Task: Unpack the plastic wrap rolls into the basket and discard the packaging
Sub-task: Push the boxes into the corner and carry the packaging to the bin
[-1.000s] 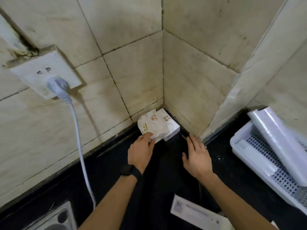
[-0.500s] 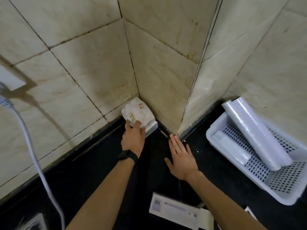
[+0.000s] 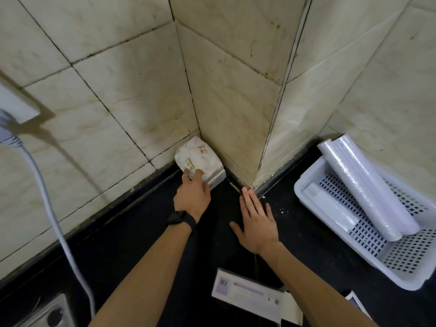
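Left hand [image 3: 192, 197] fingers grip a white packet [image 3: 200, 159] in the tabletop's back corner; right hand [image 3: 256, 223] lies flat, fingers straight. Discarding the box [image 3: 247, 291] seems next.

Beige tiled walls [image 3: 118, 90] with dark, stained grout are meeting in a corner above a black countertop [image 3: 132, 244]. A white packet [image 3: 200, 159] with printed lettering is sitting tucked into that corner. At the left edge a grey plug [image 3: 7, 131] is sitting in a white socket [image 3: 16, 109], its cable [image 3: 54, 215] trailing down across the tiles. A metal fitting [image 3: 52, 312] is showing at bottom left, and white crumbs [image 3: 282, 210] are lying near the wall's foot
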